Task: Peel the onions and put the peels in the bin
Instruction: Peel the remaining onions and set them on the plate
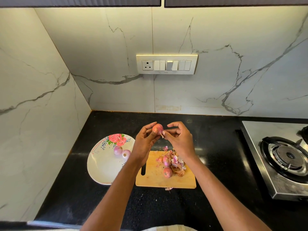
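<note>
Left hand [144,140] grips a small red onion [158,128] up above the far edge of the cutting board [155,178], fingers curled round it, thumb pressed on the front. Right hand [179,139] pinches a thin strip of skin at the onion's lower right side, thumb and forefinger closed on it. Onion looks light and firm, easy to hold in one palm; outer skin is papery, likely brittle and tears in bits, so best taken hold of at a loose edge near the root or tip end and pulled along the onion. Peeled surface is probably slick, so a cupped grip suits better than fingertips. Two onions [167,166] with skin on lie on the board beside a heap of peels [178,165]. Two peeled-looking onions [122,151] sit on the flowered plate [101,170] at left on the black desk [166,205]. No bin in view. Gas stove [283,157] at right.
</note>
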Demonstrator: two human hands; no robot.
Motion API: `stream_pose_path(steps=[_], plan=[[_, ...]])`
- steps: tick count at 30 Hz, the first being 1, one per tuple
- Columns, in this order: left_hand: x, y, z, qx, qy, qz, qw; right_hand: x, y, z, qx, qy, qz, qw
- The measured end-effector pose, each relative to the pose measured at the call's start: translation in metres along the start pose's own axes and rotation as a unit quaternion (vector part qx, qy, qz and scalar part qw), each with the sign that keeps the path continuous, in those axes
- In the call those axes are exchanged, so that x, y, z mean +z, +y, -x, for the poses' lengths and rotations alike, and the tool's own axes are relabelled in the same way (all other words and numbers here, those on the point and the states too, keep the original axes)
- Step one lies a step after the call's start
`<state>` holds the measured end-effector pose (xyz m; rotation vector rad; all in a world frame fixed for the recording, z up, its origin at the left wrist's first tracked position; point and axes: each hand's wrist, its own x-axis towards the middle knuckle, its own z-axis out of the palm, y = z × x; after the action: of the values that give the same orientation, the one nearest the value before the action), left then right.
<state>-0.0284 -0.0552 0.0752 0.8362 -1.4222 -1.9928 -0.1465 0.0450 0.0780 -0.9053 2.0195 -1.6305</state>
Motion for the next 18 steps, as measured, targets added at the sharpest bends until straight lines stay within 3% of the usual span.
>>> stream_pose_path(steps=[18], plan=[[0.0019, -0.0015, 0.007, -0.038, -0.041, -0.005, 0.998, -0.0021, 0.0068, -0.0056, -0.025, 0.012, 0.069, 0.997]])
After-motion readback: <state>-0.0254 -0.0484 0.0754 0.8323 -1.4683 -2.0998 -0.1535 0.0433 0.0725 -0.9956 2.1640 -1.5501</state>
